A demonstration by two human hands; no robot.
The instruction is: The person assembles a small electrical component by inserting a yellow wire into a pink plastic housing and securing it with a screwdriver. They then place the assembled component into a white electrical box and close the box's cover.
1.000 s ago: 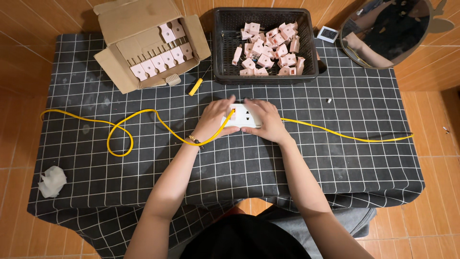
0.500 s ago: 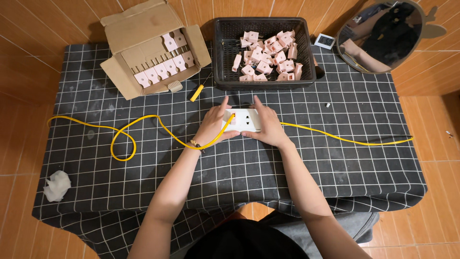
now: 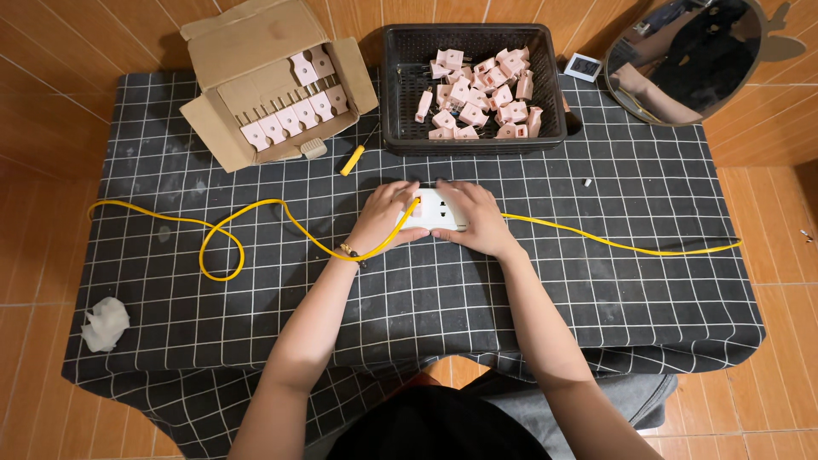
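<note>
Socket block (image 3: 439,209) — left hand (image 3: 388,215), right hand (image 3: 474,218) gripping.

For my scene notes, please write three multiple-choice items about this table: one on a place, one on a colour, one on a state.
1. Where is the black basket?
A. right of the cardboard box
B. on the floor
C. under the cloth

2. What colour is the cable?
A. blue
B. yellow
C. green

3. How is the white socket block held?
A. lifted high
B. untouched
C. between both hands

Answers: 1 A, it stands beside the box at the far edge. 2 B, plainly yellow. 3 C, left hand and right hand hold it on the table.
</note>
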